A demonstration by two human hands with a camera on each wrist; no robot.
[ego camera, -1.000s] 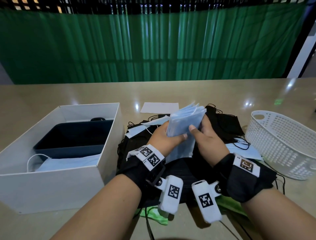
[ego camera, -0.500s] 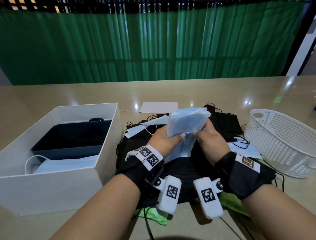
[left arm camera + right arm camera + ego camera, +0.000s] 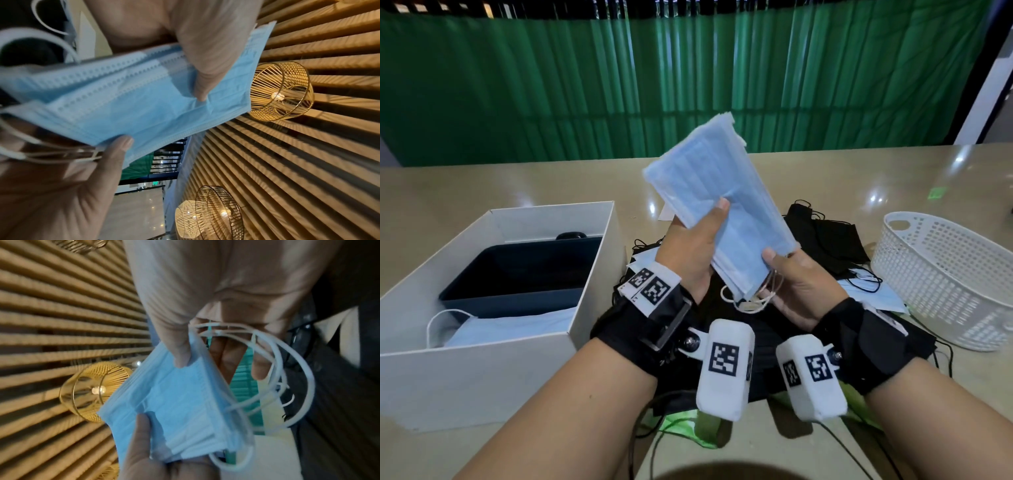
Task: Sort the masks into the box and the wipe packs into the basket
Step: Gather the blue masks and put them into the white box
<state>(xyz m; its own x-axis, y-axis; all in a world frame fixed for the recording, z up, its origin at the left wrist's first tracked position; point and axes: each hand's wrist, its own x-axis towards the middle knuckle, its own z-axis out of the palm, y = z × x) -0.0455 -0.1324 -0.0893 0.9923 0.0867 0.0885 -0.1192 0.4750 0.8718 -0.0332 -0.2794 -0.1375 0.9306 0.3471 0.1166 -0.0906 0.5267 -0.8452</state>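
A glossy beige tabletop [image 3: 825,178] is seen across the head view, with ceiling lights reflected on it toward 1 o'clock. A pleated green curtain [image 3: 688,78] is hung behind it at 12 o'clock. Overhead, a slatted wooden ceiling [image 3: 318,146] is lit by round golden wire-cage lamps [image 3: 281,91].

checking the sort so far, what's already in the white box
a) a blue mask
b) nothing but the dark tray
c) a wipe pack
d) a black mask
a: a blue mask with a white ear loop lies at the near end of the box, beside the dark tray; both hands hold the mask stack above the table.
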